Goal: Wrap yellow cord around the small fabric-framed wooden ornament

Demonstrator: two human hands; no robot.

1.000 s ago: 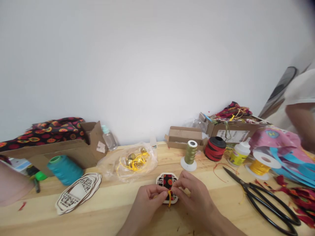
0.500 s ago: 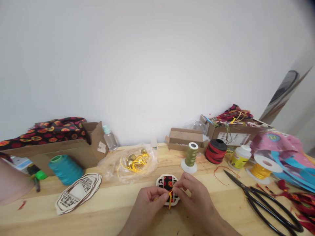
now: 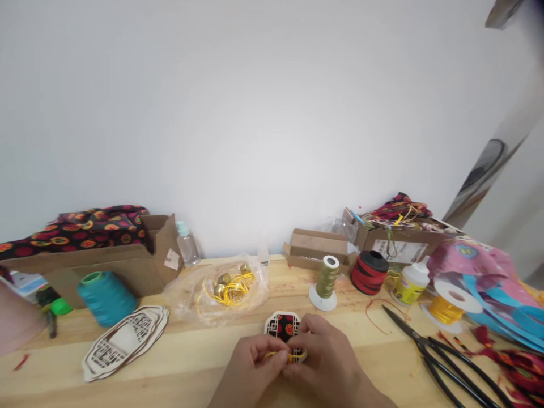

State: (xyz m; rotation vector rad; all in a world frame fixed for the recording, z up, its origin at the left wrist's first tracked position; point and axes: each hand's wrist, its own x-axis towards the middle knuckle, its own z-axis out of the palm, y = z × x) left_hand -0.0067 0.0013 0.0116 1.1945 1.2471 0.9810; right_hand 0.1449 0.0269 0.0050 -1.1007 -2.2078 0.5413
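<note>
One wooden surface point(image 3: 191, 368) carries all parts. Black-handled scissors point(image 3: 420, 341) lie at three o'clock from the hands. Left hand point(image 3: 253, 368) and right hand point(image 3: 325, 362) meet at six o'clock on the surface; the fingers of each are closed in a pinch on the yellow cord point(image 3: 293, 357). Olive spool point(image 3: 326, 283): upright, at one o'clock from the lattice ornament point(image 3: 284, 325). The ornament sits at twelve o'clock from the fingertips, its lower part partly covered. The cord crosses that lower part.
</note>
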